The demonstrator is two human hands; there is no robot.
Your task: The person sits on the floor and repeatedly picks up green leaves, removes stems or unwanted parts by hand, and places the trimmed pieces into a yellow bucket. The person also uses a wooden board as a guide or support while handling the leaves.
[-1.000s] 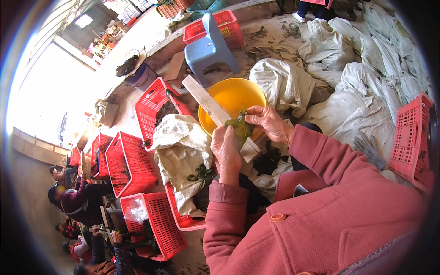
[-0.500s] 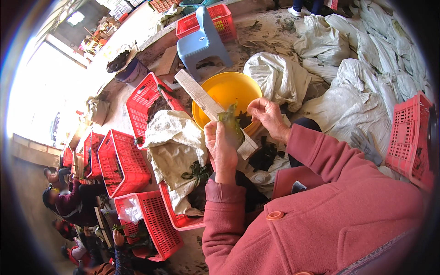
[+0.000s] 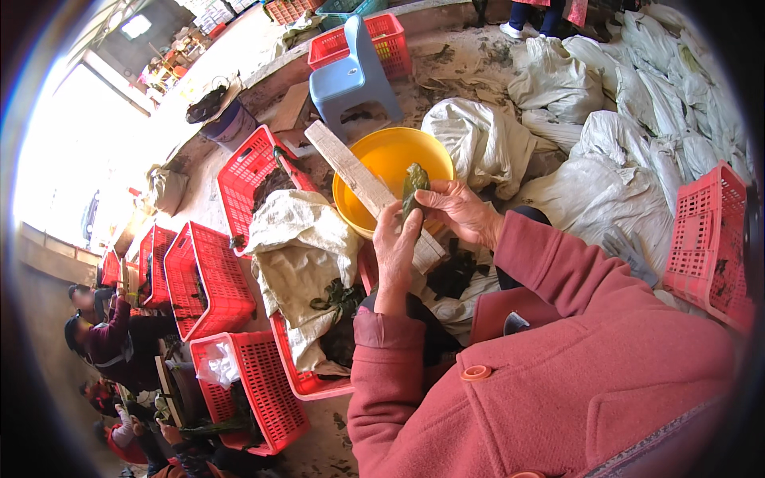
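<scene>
My left hand (image 3: 396, 247) pinches a green, crinkled seaweed leaf (image 3: 415, 185), held upright in front of me. Closed on that same leaf is my right hand (image 3: 460, 211), its thumb pressed against the leaf's side. Behind and under the hands a pale wooden board (image 3: 345, 163) lies slantwise over a yellow basin (image 3: 400, 142), whose inside is partly hidden. Dark scraps (image 3: 451, 275) lie below the basin on the right. Just left of my left hand, a cream sack (image 3: 299, 247) with dark seaweed (image 3: 339, 299) on it drapes over a red crate (image 3: 311, 382).
Several red crates (image 3: 209, 283) stand along the left, where co-workers (image 3: 119, 342) sit, one co-worker's hand (image 3: 170, 432) showing low down. A blue plastic chair (image 3: 351, 84) stands behind the basin. White sacks (image 3: 598, 159), a grey glove (image 3: 629, 251) and another crate (image 3: 705, 247) are at right.
My right hand, apart from the leaf half a second ago, now grips it again. The leaf has become narrower and more upright, and my left hand has shifted slightly right.
</scene>
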